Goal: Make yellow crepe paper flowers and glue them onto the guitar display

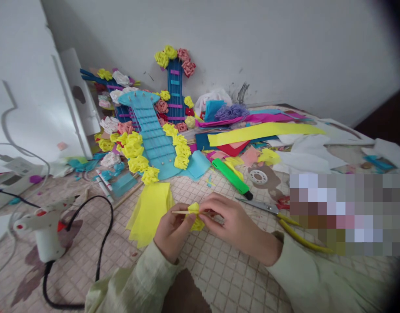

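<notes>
My left hand [174, 230] is closed, its thumb and fingers pinching a small bunched piece of yellow crepe paper [197, 224]. A thin wooden stick [178, 212] lies across the top of that paper, running between both hands. The fingers of my right hand [232, 222] are closed round the right part of the stick, close against the paper; its right end is partly hidden by them. Just left of my left hand, a stack of yellow paper sheets [149, 213] lies on the table. Beyond stands a light blue paper-covered guitar shape [156, 134] with strings and yellow paper flowers [133, 148].
A white glue gun [48, 239] with a black cord stands at left. Right of my hands lie a green utility knife [231, 176], scissors [261, 205] and yellow-handled pliers [301, 237]. A white tape spool [258, 175], purple yarn [232, 112] and a yellow strip [265, 131] lie behind.
</notes>
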The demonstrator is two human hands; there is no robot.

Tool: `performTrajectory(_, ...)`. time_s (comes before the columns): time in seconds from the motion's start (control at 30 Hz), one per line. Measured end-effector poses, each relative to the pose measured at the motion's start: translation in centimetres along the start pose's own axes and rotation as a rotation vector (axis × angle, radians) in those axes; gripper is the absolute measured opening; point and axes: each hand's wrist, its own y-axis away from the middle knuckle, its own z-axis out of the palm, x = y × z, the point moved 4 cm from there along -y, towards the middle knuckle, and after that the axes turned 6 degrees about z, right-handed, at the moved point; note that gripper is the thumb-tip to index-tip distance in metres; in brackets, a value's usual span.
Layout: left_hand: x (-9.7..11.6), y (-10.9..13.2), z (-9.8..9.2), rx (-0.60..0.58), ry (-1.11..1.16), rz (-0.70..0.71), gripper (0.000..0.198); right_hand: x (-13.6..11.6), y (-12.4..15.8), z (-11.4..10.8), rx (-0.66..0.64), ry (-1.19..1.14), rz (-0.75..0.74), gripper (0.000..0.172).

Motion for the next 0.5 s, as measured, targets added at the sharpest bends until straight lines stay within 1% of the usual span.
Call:
performTrajectory(0.1,-0.1,0.1,-0.1,-0.006,-0.001,0.027,0.017,-0.1,-0.1,-0.1,0.013,-0.017,0.009,0.013)
performTrajectory(0.2,0.2,0.1,-0.4,-0.006,-0.032,0.07,0.015,-0.2,-0.2,-0.3,0.002,-0.052,0.081,0.01)
performTrajectory(0.27,0.8,0.0,-0.9,0.029,-0.097,0.104,0.018,-0.3,-0.3,-0.5,-0.006,-0.072,0.126,0.01)
performTrajectory(0.33,1.9,0.0,-1.7,0.1,-0.175,0.159,0.023,-0.2,-0.3,-0.7,-0.004,-0.084,0.153,0.01)
performTrajectory(0.4,3.3,0.4,-2.6,0.214,-0.266,0.253,0.025,-0.1,-0.3,-0.8,-0.003,-0.099,0.164,0.012)
performTrajectory(0.5,5.4,2.5,-4.8,0.417,-0.478,0.406,0.023,0.1,-0.4,-0.9,-0.011,-0.118,0.183,0.013)
